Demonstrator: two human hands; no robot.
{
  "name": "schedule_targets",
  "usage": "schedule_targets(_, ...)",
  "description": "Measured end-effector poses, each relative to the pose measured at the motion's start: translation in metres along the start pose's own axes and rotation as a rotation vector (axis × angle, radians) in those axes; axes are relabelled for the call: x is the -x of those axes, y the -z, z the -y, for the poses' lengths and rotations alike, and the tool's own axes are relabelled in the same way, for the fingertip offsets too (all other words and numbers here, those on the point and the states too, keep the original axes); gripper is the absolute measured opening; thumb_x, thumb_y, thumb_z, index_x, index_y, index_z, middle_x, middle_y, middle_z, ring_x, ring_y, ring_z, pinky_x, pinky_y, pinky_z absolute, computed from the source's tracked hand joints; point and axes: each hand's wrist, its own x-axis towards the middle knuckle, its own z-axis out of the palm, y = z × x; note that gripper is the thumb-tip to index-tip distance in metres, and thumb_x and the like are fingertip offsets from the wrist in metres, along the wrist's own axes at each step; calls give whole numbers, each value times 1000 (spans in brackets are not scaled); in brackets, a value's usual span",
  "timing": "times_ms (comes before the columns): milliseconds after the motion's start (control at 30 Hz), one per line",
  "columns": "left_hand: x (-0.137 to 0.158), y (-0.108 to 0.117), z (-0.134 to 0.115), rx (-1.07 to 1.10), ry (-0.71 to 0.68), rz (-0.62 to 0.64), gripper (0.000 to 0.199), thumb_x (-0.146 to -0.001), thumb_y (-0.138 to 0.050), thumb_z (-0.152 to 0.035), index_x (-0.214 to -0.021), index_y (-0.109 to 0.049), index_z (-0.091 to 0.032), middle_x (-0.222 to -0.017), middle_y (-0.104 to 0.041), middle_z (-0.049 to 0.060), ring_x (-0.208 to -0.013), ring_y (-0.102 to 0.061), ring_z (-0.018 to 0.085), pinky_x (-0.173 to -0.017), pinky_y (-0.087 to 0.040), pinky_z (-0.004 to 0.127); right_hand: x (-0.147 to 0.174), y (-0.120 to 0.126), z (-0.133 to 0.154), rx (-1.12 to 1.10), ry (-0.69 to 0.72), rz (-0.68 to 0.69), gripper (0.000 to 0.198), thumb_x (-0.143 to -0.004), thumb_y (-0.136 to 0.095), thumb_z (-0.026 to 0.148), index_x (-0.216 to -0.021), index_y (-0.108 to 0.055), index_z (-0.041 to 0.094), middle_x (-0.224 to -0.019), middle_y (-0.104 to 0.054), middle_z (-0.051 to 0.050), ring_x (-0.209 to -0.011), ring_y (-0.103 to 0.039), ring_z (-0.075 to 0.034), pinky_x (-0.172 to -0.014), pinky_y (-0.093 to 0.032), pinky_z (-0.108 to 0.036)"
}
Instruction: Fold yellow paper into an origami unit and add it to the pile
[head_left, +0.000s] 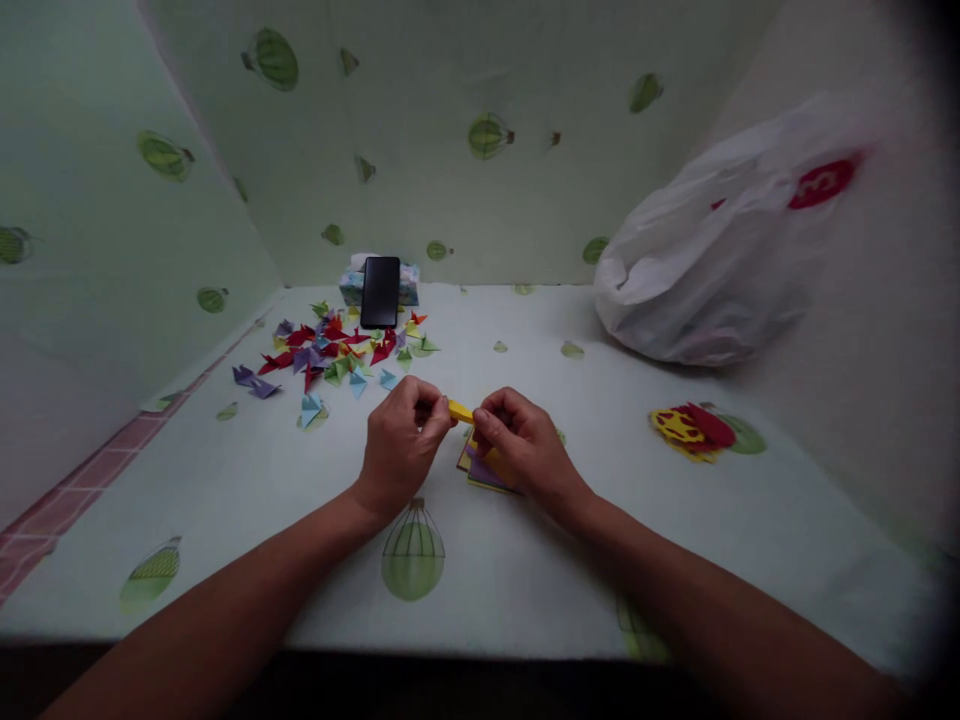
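A small strip of folded yellow paper [460,411] is stretched between my two hands, above the table. My left hand [405,440] pinches its left end between thumb and fingertips. At the other end my right hand [525,440] grips it the same way. Beneath my right hand lies a stack of square paper sheets [487,474], purple and yellow at the edges, partly hidden by the hand. Beyond my left hand, many folded paper cranes [330,350] in red, purple, green, yellow and blue lie in a loose heap.
A black phone [380,292] leans on a tissue box [409,284] behind the cranes. Red and yellow cut-out pieces [690,430] lie at the right. A full white plastic bag [697,270] stands at the back right. Walls close in the table [337,600] at the back and sides.
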Motion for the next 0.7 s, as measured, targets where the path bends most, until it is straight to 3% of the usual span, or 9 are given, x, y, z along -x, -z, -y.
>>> schedule_targets(233, 0, -2, -1, 179, 141, 41, 12, -88, -59, -26, -85, -50, -20, -79, -61, -2, -69, -72, 14, -60, -53, 22, -1, -1, -2, -53, 59, -32, 11, -83, -63, 25, -85, -53, 21, -69, -57, 4, -59, -57, -11, -58, -47, -25)
schedule_targets(400, 1, -5, -2, 325, 261, 78, 15, -86, -61, -25, -93, -49, -20, -87, -57, -4, -66, -72, 11, -60, -54, 21, -4, 1, -2, -126, 32, -50, 15, -79, -66, 26, -85, -53, 21, -71, -58, 4, -62, -59, -11, -60, -49, -26)
schedule_targets(567, 0, -5, -7, 538, 433, 211, 30, -81, -67, -28, -106, -53, -17, -80, -58, -5, -60, -69, 11, -64, -56, 25, -6, 0, -2, -234, 3, -66, 22, -79, -68, 30, -91, -53, 21, -77, -60, 3, -64, -61, -11, -61, -51, -26)
schedule_targets(700, 2, -6, -10, 675, 547, 318, 37, -76, -73, -31, -105, -56, -16, -75, -61, -4, -58, -66, 11, -63, -57, 27, -5, 1, -4, -276, -21, -74, 33, -80, -71, 36, -101, -48, 22, -74, -61, 5, -61, -63, -13, -60, -51, -27)
